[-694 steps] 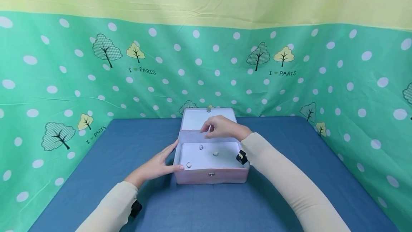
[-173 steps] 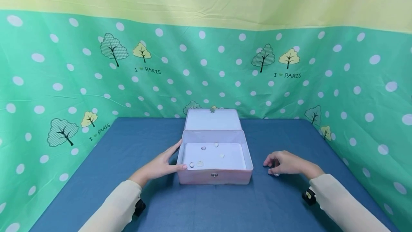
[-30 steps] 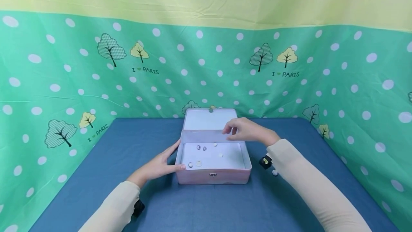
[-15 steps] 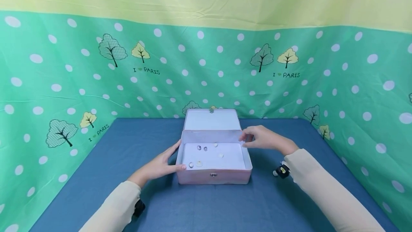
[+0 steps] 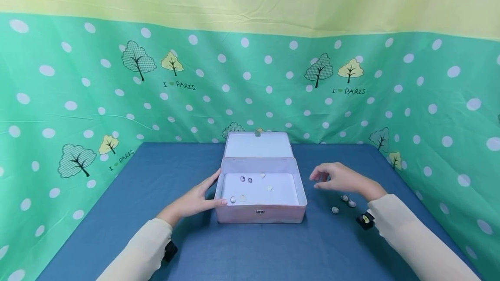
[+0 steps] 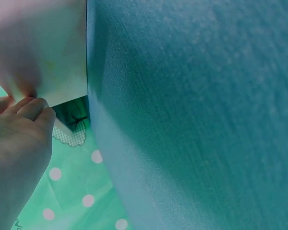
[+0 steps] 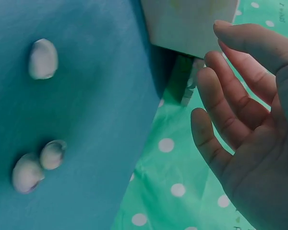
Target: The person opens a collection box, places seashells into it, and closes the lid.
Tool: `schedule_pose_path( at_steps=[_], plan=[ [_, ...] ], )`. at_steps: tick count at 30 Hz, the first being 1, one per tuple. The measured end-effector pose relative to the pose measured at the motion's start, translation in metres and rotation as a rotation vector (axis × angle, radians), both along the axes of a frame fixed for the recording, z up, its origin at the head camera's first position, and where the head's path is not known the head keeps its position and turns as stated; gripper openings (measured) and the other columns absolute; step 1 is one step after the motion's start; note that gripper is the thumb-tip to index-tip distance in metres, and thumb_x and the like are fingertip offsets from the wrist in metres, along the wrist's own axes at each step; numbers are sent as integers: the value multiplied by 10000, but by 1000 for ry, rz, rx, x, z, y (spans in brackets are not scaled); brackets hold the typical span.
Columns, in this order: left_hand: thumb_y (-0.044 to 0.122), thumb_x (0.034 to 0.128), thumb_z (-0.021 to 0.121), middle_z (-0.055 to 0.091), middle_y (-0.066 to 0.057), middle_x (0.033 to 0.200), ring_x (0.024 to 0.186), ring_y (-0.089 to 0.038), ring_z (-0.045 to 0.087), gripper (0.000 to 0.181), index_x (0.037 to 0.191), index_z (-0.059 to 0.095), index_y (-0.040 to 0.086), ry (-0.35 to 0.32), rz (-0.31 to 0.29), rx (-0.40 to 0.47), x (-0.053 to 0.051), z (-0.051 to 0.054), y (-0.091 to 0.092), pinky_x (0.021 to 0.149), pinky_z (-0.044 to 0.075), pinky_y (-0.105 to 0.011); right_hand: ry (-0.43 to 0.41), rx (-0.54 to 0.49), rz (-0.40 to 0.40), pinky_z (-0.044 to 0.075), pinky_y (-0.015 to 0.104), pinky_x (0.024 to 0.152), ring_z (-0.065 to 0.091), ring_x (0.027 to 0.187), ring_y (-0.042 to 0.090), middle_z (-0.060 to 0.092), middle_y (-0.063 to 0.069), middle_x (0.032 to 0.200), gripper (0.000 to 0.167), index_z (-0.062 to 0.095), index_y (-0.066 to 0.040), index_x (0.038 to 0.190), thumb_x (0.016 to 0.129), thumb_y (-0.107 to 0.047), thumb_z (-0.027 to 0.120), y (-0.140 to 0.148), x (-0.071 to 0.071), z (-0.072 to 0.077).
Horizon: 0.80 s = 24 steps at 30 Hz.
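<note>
A pale pink box [image 5: 261, 214] with a front clasp stands with its lid [image 5: 258, 145] swung back. Several small seashells [image 5: 242, 179] lie spread over its white floor. My left hand [image 5: 191, 200] holds the box's left side, thumb on the front left rim and fingers along the outer wall; in the left wrist view the fingers touch that wall. To the right of the box, above the table, hovers my right hand [image 5: 340, 179], fingers loosely bent and nothing in them. Three seashells [image 7: 43, 59] lie on the cloth near it, apart from the hand.
A blue cloth [image 5: 265, 250] covers the table. Green and yellow printed fabric [image 5: 250, 68] hangs behind it and along both sides. Each wrist carries a small black camera [image 5: 366, 220] below a cream sleeve.
My right hand has moved from over the box down to the right, uncovering the table shells. Compared with several seconds ago, the box holds one more dark shell. My left hand stays put.
</note>
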State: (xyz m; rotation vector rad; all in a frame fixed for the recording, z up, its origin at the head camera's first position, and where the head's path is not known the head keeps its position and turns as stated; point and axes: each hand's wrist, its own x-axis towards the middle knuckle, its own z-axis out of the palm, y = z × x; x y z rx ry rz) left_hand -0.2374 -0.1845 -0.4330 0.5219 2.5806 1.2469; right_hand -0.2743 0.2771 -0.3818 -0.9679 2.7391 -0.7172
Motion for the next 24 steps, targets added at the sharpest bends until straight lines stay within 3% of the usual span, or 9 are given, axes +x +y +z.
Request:
schedule_pose_path(
  at_steps=[9, 17, 24],
  plan=[
    [493, 876, 752, 99, -84, 1669, 1511, -358, 100, 996, 1614, 93, 372, 2, -3, -3, 0, -1, -1, 1109, 207, -675, -55, -25, -10, 526, 306, 705, 601, 830, 96, 683, 41, 1022, 148, 715, -105, 1072, 938, -166, 729, 17, 13, -20],
    [488, 873, 757, 102, -91, 1669, 1511, -355, 103, 991, 1611, 104, 380, -1, 0, 5, 0, 0, 0, 1112, 208, -669, -123, -65, -13, 511, 277, 618, 581, 728, 84, 660, -7, 923, 140, 709, -82, 1046, 921, -138, 738, 30, 25, -43],
    [490, 872, 756, 106, -90, 1668, 1510, -355, 107, 993, 1612, 104, 377, 8, 2, 1, 0, 1, 0, 1113, 208, -666, -170, -56, -77, 495, 259, 587, 562, 669, 80, 607, -30, 854, 131, 707, -105, 1001, 890, -140, 768, 44, 30, -56]
  ],
)
